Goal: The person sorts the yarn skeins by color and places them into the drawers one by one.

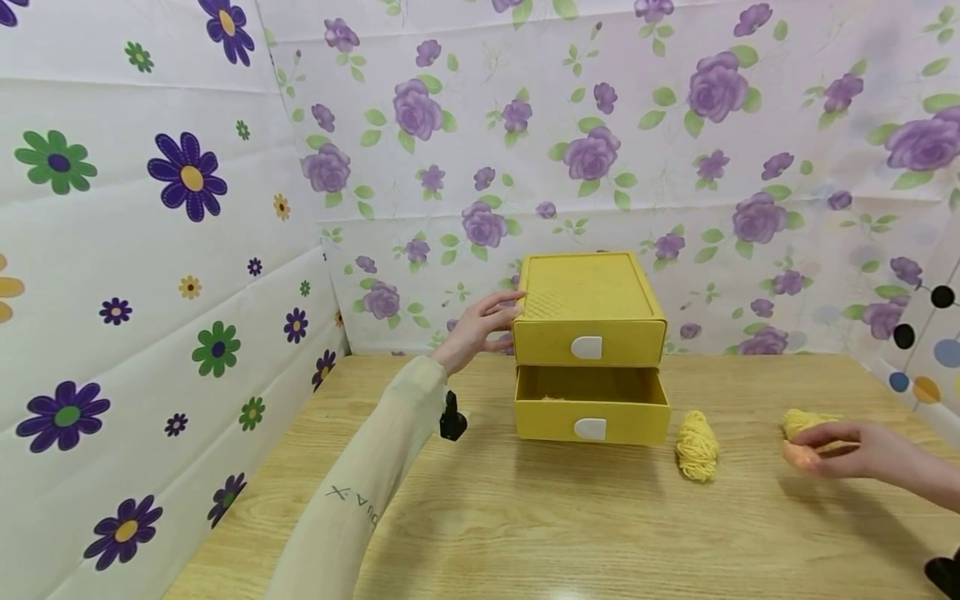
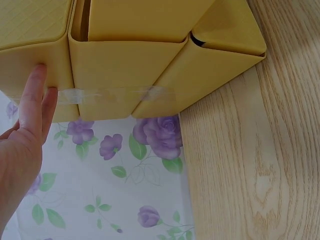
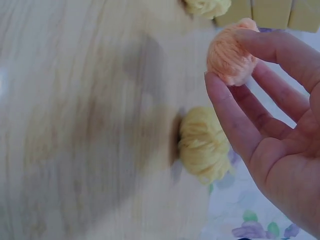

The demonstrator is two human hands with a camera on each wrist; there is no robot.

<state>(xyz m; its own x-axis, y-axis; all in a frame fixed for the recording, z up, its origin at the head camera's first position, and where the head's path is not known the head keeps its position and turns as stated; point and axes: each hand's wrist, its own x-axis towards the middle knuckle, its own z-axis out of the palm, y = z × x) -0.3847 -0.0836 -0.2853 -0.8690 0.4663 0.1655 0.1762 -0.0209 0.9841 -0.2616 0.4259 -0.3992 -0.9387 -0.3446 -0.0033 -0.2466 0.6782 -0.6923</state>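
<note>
A sleeve (image 1: pixel 375 483) is bearing dark letters — an X, the rest unclear. The left hand (image 1: pixel 480 329), fingers extended, is touching the cabinet (image 1: pixel 588 287), gripping nothing. The lower drawer (image 1: pixel 630 422) is jutting out, its front partly hiding something orange (image 1: pixel 553 399). Yellow yarn (image 1: pixel 697 446) is lying beside it; the right hand (image 1: pixel 855 450) is pinching orange yarn (image 1: pixel 801 457) above the table (image 1: pixel 600 533) — partly covering a second yellow bundle (image 1: pixel 804 419).

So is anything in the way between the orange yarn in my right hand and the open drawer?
Yes: a yellow bundle lies on the table between the orange yarn and the open drawer, just to the drawer's right. It lies low, so your right hand could probably pass above it.
</note>
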